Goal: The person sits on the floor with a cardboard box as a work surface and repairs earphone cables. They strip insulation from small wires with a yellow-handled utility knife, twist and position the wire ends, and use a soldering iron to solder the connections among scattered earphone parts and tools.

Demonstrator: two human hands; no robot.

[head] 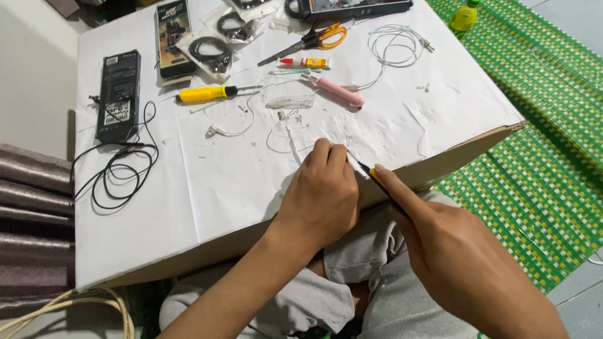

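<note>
far left: a black boxed pack lies flat on the white paper-covered board, with a coiled black cable just below it, loops spilling toward the board's edge.
upper left: a second dark retail pack and two clear bags of black earphones sit near the top edge.
tool row: a yellow-handled screwdriver lies beside a loose white earbud lead; orange-handled scissors, a small glue tube and a pink pen-shaped tool are spread across the middle, well apart from the hands.
left hand: the left hand rests palm down at the board's near edge, fingers curled shut and pinching a thin white wire against the paper.
the wire: it runs from the scraps in the middle of the board down under the left fingertips, its end hidden there.
right hand: the right hand grips a slim black and yellow cutter, fingers closed round the handle, forefinger along its back, tip pointing at the pinched wire end.
progress: by the look of it the work is midway; white flecks of stripped sheath litter the paper, suggesting cuts already made, while the end under the blade seems not yet finished and the glue lies capped and unused.
upper right: a coiled white cable with a plug lies near the corner.
far right: a green woven mat covers the floor, a green bottle standing on it.
</note>
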